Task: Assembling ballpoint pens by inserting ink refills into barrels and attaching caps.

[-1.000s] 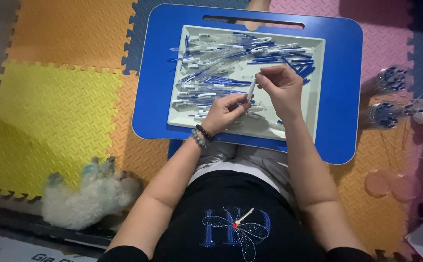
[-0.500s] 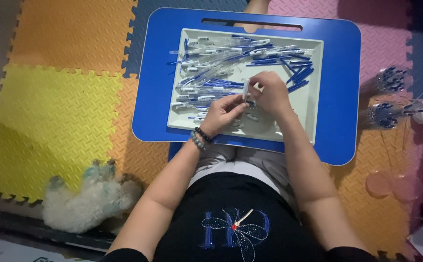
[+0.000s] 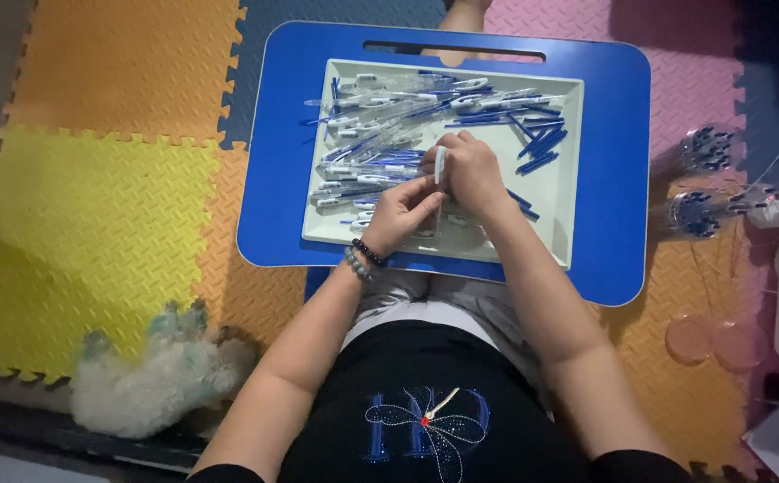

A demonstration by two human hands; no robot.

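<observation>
Both hands, left hand (image 3: pixel 400 210) and right hand (image 3: pixel 470 170), keep a narrow grip on one slim, clear plastic pen (image 3: pixel 440 166) above the smooth white tray (image 3: pixel 558 192)

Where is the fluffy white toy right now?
In the head view, the fluffy white toy lies at lower left on the foam floor mat, beside the person's left arm, apart from the blue lap table.

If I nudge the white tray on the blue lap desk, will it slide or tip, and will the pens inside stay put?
The white tray looks thin, shallow and light, so it would probably slide on the smooth blue lap desk rather than tip. The loose pens are slim and round, so they would likely roll and shift. Both the left hand and right hand over it might steady it.
</observation>
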